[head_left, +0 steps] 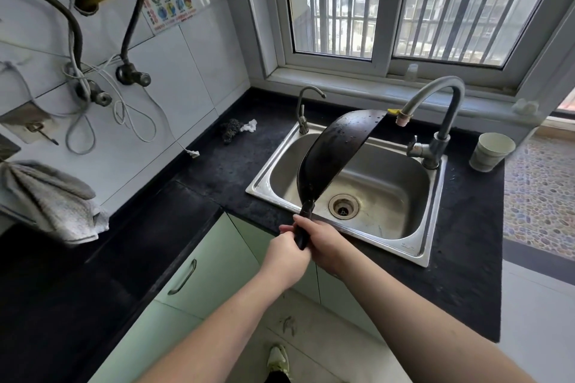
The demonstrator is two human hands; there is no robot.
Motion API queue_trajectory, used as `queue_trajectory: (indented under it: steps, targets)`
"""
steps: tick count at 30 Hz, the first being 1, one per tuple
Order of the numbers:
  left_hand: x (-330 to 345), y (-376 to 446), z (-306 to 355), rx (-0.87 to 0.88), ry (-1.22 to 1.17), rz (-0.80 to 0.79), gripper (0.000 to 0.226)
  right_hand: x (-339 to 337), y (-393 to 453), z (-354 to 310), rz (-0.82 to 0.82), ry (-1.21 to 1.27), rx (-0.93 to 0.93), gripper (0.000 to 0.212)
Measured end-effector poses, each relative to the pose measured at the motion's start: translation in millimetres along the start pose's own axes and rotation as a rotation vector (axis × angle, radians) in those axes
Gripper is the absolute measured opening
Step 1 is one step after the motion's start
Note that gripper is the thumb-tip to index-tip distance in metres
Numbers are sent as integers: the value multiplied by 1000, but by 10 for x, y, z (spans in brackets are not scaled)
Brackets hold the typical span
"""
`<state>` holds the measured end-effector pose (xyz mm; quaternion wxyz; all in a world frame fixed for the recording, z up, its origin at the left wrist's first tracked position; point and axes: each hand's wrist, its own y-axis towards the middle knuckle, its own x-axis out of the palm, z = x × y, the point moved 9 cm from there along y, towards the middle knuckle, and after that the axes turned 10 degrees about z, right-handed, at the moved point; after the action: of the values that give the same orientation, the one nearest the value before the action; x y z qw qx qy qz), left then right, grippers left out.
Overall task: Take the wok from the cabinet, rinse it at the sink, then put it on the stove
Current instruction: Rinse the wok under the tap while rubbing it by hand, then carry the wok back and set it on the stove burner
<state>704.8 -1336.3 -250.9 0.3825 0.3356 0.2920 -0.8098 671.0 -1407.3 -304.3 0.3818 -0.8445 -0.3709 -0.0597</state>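
Wok over the sink, both hands on the handle.
Left hand point(287, 253) and right hand point(323, 242) curl round the handle; wet wok point(334, 155) tilts on edge above the sink point(431, 227), near the faucet point(435, 102).

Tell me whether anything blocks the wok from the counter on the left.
Nothing visible does. Both hands, left hand and right hand, grip the wok tilted over the sink. The dark counter leftward is bare along the way; no stove is in view.
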Motion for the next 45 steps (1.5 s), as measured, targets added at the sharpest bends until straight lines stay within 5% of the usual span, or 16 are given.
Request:
queue_trajectory:
  steps: [12, 18, 32, 45]
  targets:
    - [-112, -289, -95, -102, -289, -86, 11, 346, -408, 133, -228, 286, 178, 30]
    - [-211, -477, -124, -206, -564, -174, 16, 537, -636, 161, -258, 308, 213, 51]
    - [-511, -1020, -476, -449, -1053, -321, 25, 1084, -897, 662, -318, 297, 310, 31]
    - [-848, -2296, -1631, -603, -1379, -263, 41, 1680, -1800, 1914, -307, -130, 378, 39]
